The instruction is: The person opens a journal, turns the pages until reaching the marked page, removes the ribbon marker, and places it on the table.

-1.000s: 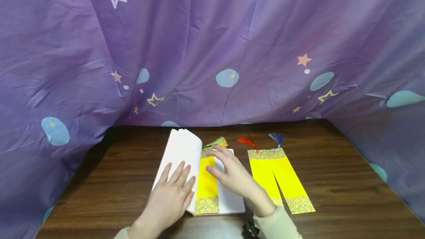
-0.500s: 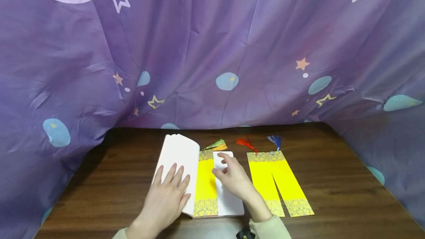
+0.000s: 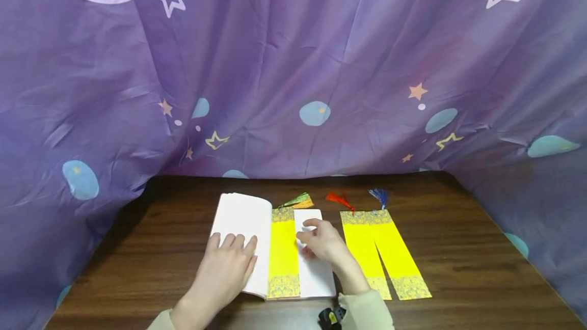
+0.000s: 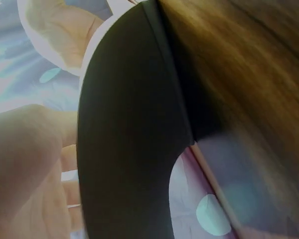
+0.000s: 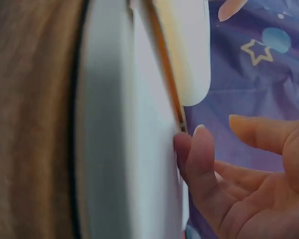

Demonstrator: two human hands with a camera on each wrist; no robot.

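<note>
A notebook with white pages [image 3: 243,213] lies open on the table. My left hand [image 3: 224,266] rests on its raised left-hand pages, fingers somewhat bent. Along the inner side of the right-hand page [image 3: 316,279] lies a yellow bookmark [image 3: 283,248] with patterned ends and a green and orange tassel [image 3: 300,200]. My right hand [image 3: 323,241] is over that page beside the bookmark's right edge. In the right wrist view the thumb [image 5: 259,134] stands apart from the fingers, and a fingertip [image 5: 182,149] is right at the page. Nothing shows between them.
Right of the notebook lie two more yellow bookmarks [image 3: 401,253], overlapping at the top and spread below, with a red tassel [image 3: 340,200] and a blue tassel [image 3: 378,197]. A small black device [image 3: 331,317] shows by the right wrist. A purple curtain [image 3: 293,65] hangs behind the table.
My right hand has drawn back from over the bookmark, down and to the right. The left-hand pages have leaned further left under my left hand, whose fingers have bent more.
</note>
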